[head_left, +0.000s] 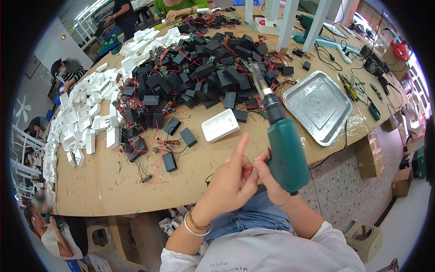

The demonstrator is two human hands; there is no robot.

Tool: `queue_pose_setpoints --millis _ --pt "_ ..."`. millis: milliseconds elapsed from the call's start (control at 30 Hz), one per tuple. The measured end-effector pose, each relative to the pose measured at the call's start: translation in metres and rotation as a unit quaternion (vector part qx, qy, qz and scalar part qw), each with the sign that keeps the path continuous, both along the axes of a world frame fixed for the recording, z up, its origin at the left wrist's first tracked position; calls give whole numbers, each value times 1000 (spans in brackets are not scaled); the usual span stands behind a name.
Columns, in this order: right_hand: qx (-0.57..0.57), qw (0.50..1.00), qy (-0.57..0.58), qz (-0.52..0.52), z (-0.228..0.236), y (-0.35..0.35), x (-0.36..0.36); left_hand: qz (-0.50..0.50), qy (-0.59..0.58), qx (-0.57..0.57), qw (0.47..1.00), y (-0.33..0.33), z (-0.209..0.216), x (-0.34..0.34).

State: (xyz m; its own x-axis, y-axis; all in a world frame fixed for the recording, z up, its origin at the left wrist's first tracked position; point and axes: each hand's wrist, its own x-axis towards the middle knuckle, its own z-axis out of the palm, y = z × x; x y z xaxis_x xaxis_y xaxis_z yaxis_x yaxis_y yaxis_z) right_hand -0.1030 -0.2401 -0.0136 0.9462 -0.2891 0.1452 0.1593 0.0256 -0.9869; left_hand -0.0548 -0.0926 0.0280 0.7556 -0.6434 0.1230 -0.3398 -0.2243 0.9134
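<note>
My left hand (229,183) has its index finger stretched forward, while its thumb and other fingers pinch a thin red wire (247,169). Close beside it, my right hand (272,181) pinches the same wire between thumb and fingertips. A green power tool (287,152) with a long metal tip overlaps part of my right hand; what supports it is hidden. Whatever the wire joins to is not visible behind my fingers. Just beyond my hands lies an open white plastic case (220,125). Several black boxes (169,161) with red wires and small circuit boards are nearest on the left.
A large heap of black boxes (204,70) with wires covers the table's middle. White plastic cases (86,113) pile along the left. A metal tray (317,109) lies right, near pliers (350,88). White posts (287,27) rise at the back. Other people work around the table.
</note>
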Motion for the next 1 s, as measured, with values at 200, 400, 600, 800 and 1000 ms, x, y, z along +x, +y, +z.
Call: queue_pose_setpoints --millis 200,400,600,800,1000 --pt "-227 966 -73 -101 7 2 5 47 -252 -46 965 21 -29 7" --pt "-195 940 -137 -245 3 10 7 116 -231 -30 965 29 -8 7" --pt "-289 908 -144 -266 22 -12 14 248 -349 65 901 58 -17 47" --pt "-287 926 -113 -218 7 -16 10 264 -167 63 948 29 -30 99" --pt "-190 951 -108 -220 7 -16 -1 217 -269 161 925 2 -62 73"
